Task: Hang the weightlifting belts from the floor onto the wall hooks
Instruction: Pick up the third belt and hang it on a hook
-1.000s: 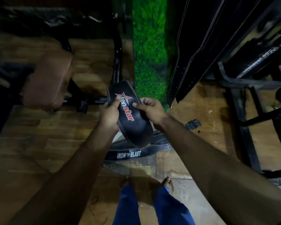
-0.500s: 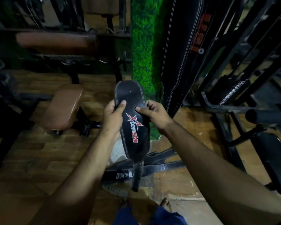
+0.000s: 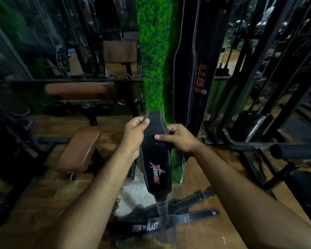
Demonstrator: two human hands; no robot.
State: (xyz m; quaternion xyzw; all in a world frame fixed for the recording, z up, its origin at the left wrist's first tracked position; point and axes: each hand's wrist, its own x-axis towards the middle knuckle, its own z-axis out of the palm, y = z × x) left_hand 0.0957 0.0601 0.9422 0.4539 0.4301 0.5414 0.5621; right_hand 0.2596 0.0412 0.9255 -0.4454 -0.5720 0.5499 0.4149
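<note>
Near your feet, the Iron Blast belt (image 3: 147, 228) and other straps lie on the floor (image 3: 34, 198), not yet hung. Above them, you hold the Tenstar belt (image 3: 155, 155) upright: left hand (image 3: 134, 134) pinching its left edge near the top, right hand (image 3: 178, 139) clamped on the right edge, thumb across the face. Beyond, the USI belt (image 3: 190, 78) hangs against the green pillar (image 3: 154, 51). No hook visible; likely next you find its buckle end and raise it.

brown padded bench (image 3: 79, 150), green turf strip (image 3: 153, 56), weight stack (image 3: 253, 128)
</note>
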